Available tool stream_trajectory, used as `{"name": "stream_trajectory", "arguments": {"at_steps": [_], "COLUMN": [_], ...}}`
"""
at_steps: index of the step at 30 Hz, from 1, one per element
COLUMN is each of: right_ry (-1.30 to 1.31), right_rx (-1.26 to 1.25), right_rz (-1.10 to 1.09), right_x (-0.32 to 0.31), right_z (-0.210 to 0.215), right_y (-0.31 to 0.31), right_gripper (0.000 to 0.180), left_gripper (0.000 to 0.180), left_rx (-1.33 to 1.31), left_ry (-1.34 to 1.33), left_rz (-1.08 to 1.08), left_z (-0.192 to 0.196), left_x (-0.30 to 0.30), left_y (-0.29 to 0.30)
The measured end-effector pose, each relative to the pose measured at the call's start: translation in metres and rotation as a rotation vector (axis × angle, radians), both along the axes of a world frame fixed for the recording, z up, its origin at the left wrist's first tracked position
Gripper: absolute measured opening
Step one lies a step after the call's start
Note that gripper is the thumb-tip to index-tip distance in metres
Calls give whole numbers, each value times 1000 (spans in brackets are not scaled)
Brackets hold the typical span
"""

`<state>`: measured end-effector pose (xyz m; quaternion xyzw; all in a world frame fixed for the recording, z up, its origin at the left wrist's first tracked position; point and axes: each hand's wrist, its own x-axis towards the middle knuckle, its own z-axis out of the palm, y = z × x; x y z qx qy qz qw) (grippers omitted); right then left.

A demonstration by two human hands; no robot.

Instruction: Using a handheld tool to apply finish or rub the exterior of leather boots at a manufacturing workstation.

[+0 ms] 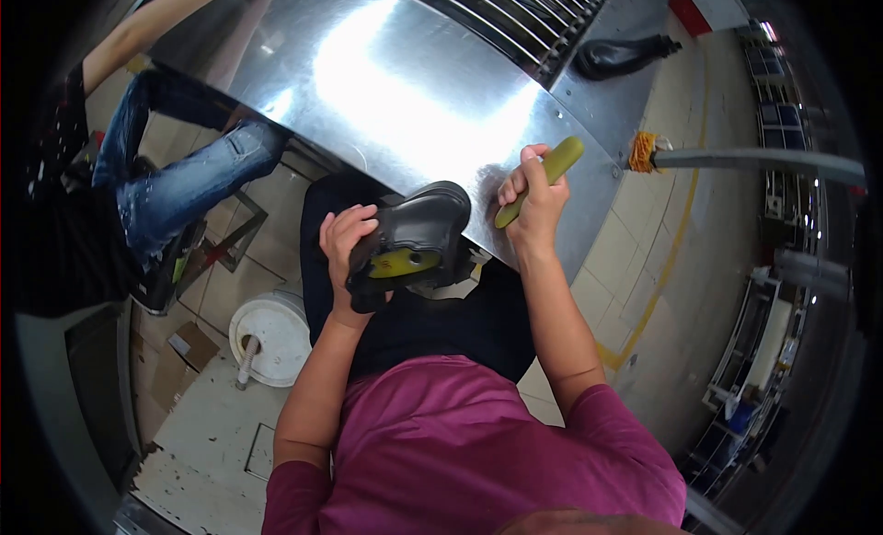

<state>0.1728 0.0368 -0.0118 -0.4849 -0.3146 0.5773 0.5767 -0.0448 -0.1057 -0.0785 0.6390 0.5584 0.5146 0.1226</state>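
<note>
My left hand (346, 244) is closed round the heel end of a black shoe (416, 224), held above my lap at the metal table's near edge. Inside its opening a yellow-green surface (397, 262) with a dark round hole is visible, probably part of a shoe last. Over the table's right corner, my right hand (535, 200) grips a long olive-green piece (563, 158) with rounded ends, fingers wrapped about its middle. That piece is apart from the shoe. My left thumb and the shoe's underside are mostly hidden.
The shiny metal table (368, 103) extends ahead of me to a rack of metal bars (533, 20). Another black shoe (621, 58) lies beyond its right corner. A metal bar with orange wrapping (644, 152) juts in from the right. A co-worker's jeans (193, 181) are at left, near a white bucket (271, 337).
</note>
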Motion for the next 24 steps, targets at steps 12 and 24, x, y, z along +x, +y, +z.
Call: {"name": "stream_trajectory", "arguments": {"at_steps": [12, 24], "right_ry": [-324, -364], "right_rx": [101, 153], "right_rz": [80, 79], "right_x": [20, 21], "right_z": [-27, -39], "right_y": [-18, -27], "right_gripper": [21, 21], "left_gripper": [70, 68], "left_rx": [-511, -519], "left_ry": [-694, -645], "left_rz": [-40, -2], "left_z": [20, 24], "left_x": [-21, -17], "left_y": [13, 4]}}
